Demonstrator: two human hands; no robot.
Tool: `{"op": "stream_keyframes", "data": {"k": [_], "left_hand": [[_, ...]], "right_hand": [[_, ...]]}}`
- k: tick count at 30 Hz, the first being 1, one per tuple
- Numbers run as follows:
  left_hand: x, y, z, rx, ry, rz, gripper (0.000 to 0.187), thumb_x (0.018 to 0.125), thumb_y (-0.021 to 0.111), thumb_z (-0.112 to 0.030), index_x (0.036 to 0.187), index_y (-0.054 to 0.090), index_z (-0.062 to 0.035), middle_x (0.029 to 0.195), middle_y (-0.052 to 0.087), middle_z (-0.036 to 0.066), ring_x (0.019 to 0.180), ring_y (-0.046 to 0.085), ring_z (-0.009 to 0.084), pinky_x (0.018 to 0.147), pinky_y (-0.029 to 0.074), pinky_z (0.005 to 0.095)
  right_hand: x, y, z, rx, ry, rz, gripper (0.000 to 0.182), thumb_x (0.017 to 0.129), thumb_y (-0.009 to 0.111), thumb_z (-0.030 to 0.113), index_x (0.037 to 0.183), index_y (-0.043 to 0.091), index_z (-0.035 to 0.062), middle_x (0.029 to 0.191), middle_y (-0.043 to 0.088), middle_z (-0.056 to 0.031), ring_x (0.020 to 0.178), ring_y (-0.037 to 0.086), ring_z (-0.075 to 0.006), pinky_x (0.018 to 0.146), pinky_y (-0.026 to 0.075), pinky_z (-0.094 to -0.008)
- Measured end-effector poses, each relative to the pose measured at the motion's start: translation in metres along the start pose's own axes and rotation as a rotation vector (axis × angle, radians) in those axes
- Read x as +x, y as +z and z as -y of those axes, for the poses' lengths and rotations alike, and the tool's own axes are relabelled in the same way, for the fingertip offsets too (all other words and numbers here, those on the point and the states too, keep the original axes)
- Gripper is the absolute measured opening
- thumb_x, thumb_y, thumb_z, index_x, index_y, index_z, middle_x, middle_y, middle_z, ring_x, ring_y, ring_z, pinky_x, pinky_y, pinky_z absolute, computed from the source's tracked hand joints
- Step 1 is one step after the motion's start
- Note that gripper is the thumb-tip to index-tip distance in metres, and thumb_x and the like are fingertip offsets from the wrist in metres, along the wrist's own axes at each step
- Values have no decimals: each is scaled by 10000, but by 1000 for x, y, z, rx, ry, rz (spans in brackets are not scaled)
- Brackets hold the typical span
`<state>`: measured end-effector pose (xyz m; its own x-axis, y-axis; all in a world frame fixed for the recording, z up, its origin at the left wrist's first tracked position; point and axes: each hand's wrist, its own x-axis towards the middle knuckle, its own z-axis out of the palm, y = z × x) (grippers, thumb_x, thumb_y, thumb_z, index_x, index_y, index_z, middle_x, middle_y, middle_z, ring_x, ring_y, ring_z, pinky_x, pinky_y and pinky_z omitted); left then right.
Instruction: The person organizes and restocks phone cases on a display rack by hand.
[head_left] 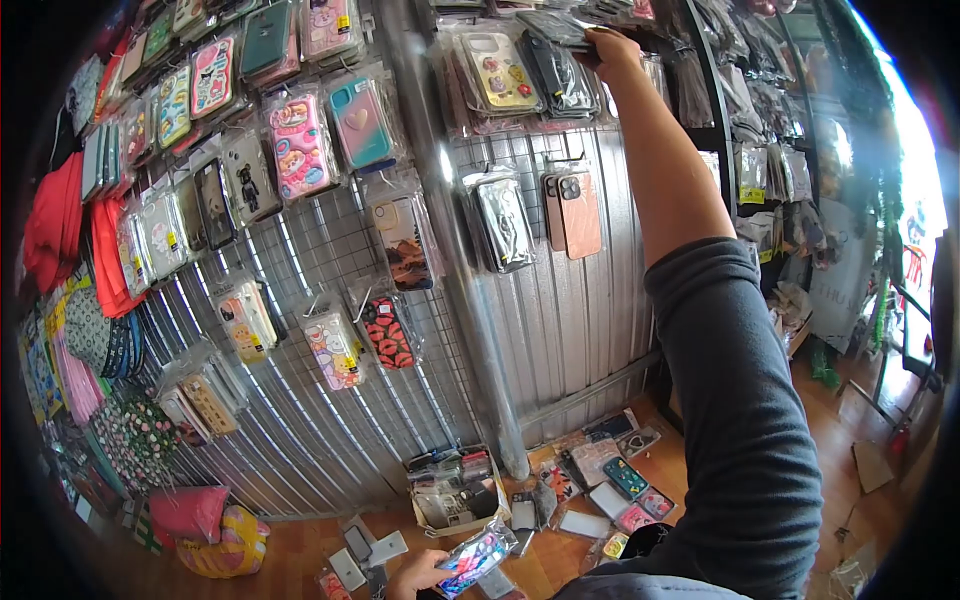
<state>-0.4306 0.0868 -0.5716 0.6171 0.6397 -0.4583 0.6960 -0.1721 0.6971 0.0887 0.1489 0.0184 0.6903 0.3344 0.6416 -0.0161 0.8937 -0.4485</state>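
Low at the bottom of the view, my left hand [415,572] is closed on a blue and purple patterned phone case [478,558] in clear wrapping. My right arm reaches up to the wall display, where my right hand [614,55] pinches the end of a dark wrapped phone case [556,28], which is tilted nearly flat. Just beneath it hang a yellow phone case with charms [497,72] and a black wrapped phone case [562,75]. Part of the right fingers is hidden by the hand itself.
Many wrapped cases hang on the wire grid [345,250] at left. A cardboard box [458,492] of cases stands on the floor, with loose cases [625,478] scattered beside it. A metal post [470,260] divides the wall. Pink and yellow bags [225,545] lie at lower left.
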Motion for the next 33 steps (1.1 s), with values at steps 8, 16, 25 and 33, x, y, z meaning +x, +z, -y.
{"op": "stream_keyframes", "data": {"k": [8, 16, 25, 33], "left_hand": [[7, 2, -2, 36, -41, -16, 388, 699, 637, -396, 920, 623, -78, 725, 621, 64, 643, 577, 131, 608, 430, 251], [4, 4, -9, 38, -60, -25, 379, 708, 633, -384, 914, 620, -66, 715, 616, 66, 634, 579, 127, 599, 436, 260], [-3, 5, -29, 124, 35, -49, 343, 707, 634, -325, 918, 607, -56, 734, 616, 93, 642, 583, 156, 587, 445, 281], [-20, 11, -32, 84, 139, -177, 298, 647, 666, -174, 888, 605, -10, 752, 615, 157, 712, 600, 207, 659, 448, 315]], "right_hand": [[14, -33, -67, -78, -162, -86, 217, 671, 641, -12, 887, 641, 1, 793, 618, -93, 692, 571, -160, 624, 468, -278], [-20, -34, -70, -493, -291, -218, 245, 667, 694, 129, 894, 650, 49, 835, 606, -152, 776, 591, -277, 752, 471, -393], [-79, -1, -53, -1179, -1056, 10, 435, 712, 596, 157, 1124, 461, 144, 1140, 416, -165, 1066, 381, -358, 833, 366, -485], [-117, -85, -86, -974, -1335, -266, 413, 647, 642, 187, 1017, 504, 65, 925, 533, -167, 886, 490, -327, 776, 394, -403]]}}
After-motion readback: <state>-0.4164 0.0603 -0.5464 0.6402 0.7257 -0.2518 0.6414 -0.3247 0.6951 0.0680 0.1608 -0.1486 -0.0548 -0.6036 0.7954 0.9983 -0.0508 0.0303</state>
